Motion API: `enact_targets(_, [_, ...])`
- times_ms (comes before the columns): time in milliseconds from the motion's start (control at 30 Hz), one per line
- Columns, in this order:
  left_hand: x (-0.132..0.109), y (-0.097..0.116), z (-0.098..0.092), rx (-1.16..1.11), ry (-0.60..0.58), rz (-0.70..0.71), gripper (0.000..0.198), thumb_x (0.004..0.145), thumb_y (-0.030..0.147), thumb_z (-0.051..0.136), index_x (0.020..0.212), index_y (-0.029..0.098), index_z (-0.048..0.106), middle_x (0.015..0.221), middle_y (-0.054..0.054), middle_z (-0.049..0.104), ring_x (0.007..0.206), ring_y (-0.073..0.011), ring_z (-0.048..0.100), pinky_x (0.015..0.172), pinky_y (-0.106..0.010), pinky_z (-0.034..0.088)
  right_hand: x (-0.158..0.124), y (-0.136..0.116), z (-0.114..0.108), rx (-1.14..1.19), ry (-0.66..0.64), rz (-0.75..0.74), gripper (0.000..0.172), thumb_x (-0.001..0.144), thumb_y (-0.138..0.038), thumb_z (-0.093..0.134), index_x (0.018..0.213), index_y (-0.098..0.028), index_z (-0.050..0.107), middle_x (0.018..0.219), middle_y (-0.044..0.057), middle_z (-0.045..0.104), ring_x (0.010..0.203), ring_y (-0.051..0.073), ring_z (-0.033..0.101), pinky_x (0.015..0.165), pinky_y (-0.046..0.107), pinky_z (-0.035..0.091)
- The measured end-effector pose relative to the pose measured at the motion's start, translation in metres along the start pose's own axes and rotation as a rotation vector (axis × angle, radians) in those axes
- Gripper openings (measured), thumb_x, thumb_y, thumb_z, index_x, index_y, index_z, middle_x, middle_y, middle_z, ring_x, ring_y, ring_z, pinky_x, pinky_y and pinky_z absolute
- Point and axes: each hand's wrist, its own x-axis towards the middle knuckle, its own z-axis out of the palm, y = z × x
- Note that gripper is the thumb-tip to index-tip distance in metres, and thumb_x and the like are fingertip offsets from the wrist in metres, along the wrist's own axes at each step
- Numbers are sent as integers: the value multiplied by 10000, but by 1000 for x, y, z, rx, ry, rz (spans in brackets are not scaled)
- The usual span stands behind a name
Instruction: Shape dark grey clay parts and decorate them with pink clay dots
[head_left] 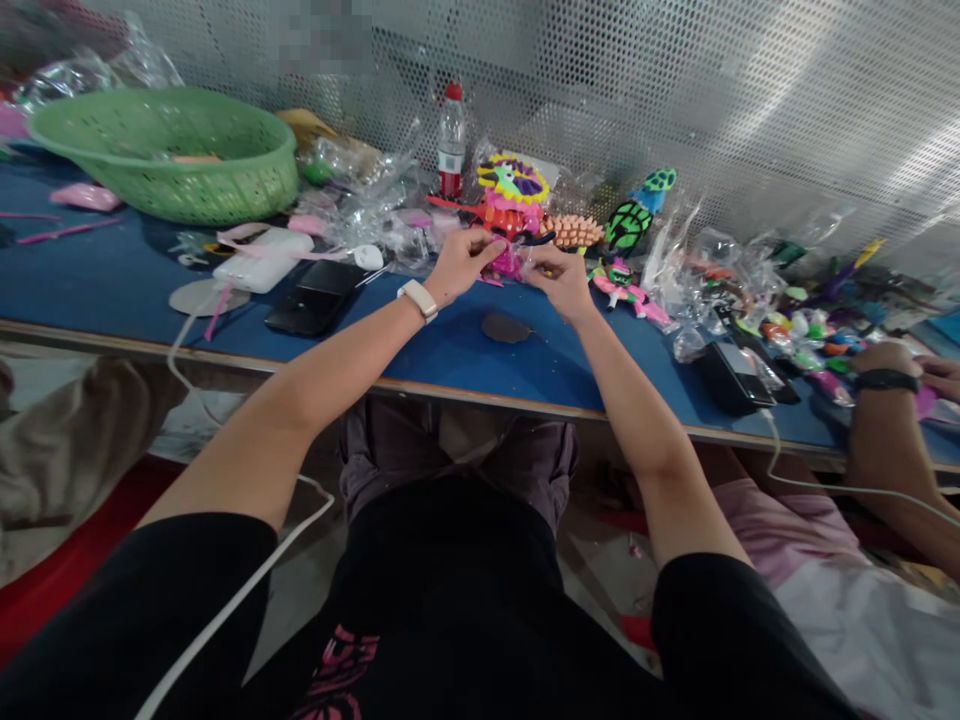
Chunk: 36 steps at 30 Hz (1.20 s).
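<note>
My left hand pinches the left side of a small bright pink, shiny lump, which may be a plastic bag with pink modelling clay. At its right side my right hand is closed, fingertips pressed together on the same lump. Just behind the hands stand colourful clay figures: one with a yellow-and-purple frill on a red-orange body, and a spiky orange piece. A green-and-black figure and a pink-and-green figure are to the right. A dark round disc lies on the blue table nearer to me.
At the left stand a green basket, a white power bank with a cable and a black phone. A red-capped bottle stands behind. Clear wrappers and a black device are right, near another person's hand.
</note>
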Motion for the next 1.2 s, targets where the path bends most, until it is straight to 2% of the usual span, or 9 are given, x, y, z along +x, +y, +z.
enact_targets(167, [0,-4,0,12,11,28,700,1047,908,706,1040,209,739,923,-123,737,913,-282,757,842,-424,647,-1,-1,-1,-55,-7,8,450,900,-682,987,1111,-287,940,1161,102,911,1110,322,829,970,511,723])
enact_targets(267, [2,-6,-1,49,37,116,691,1036,907,725,916,227,693,807,-79,668,869,-271,730,839,-420,641,-1,1,1,-53,-14,-3,514,894,-750,965,1058,-263,935,1158,115,913,1057,303,822,891,469,704])
enact_targets(400, [5,-9,0,57,77,241,669,1035,879,758,836,254,622,704,-20,562,792,-250,690,810,-410,631,-1,3,5,-24,10,-3,626,873,-830,937,1097,-246,928,1089,102,904,923,261,797,760,408,649])
enact_targets(533, [5,-9,8,-8,86,228,600,1082,775,780,841,254,607,691,-9,566,760,-225,683,758,-367,612,-1,3,7,-28,27,-29,643,884,-846,918,1130,-252,914,1119,92,901,861,233,770,721,393,622])
enact_targets(700, [2,0,23,-84,82,189,632,1065,801,785,808,253,601,676,-12,581,712,-205,657,702,-342,574,3,6,5,-63,43,-93,555,968,-813,862,1130,-282,876,1374,110,864,879,206,762,775,408,660])
enact_targets(900, [3,2,25,-38,36,205,683,1088,841,709,755,256,594,650,-7,556,660,-193,606,651,-334,507,6,9,3,-185,45,-150,566,1025,-817,796,1151,-266,820,1426,133,850,917,241,791,829,455,705])
enact_targets(1000, [7,-1,22,10,23,239,612,1148,721,696,764,252,615,660,-4,561,668,-196,596,682,-349,510,7,9,4,-264,43,-166,517,1061,-776,779,1206,-281,798,1430,137,847,1003,291,816,916,510,729])
enact_targets(1200, [13,-5,19,127,-25,258,371,1163,303,676,799,246,633,727,-23,637,754,-224,651,787,-386,546,6,10,5,-419,22,-192,308,1156,-539,720,1286,-263,759,1429,161,822,1194,336,823,1093,575,713])
